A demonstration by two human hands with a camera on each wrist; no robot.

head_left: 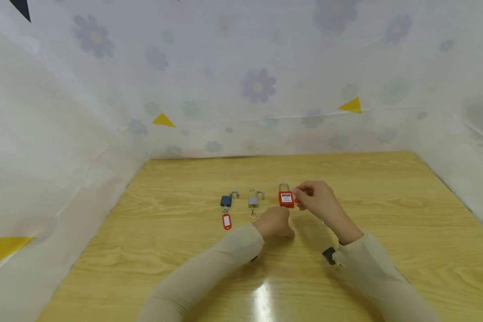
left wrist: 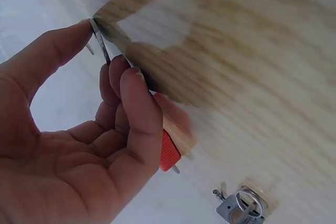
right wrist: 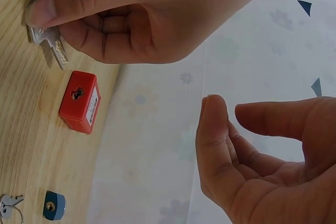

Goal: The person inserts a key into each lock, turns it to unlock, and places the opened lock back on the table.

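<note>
Red padlock (head_left: 286, 199) stands upright on the wooden surface (head_left: 386, 214), keyhole toward the left hand (head_left: 275, 222), which pinches a key (right wrist: 50, 43); right hand (head_left: 318, 199) hovers beside it, loosely open, empty.

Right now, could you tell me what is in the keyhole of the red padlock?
Nothing: in the right wrist view the keyhole in the red padlock is empty. The left hand pinches a silver key above it, apart from it. Its shackle is hidden in that view.
</note>
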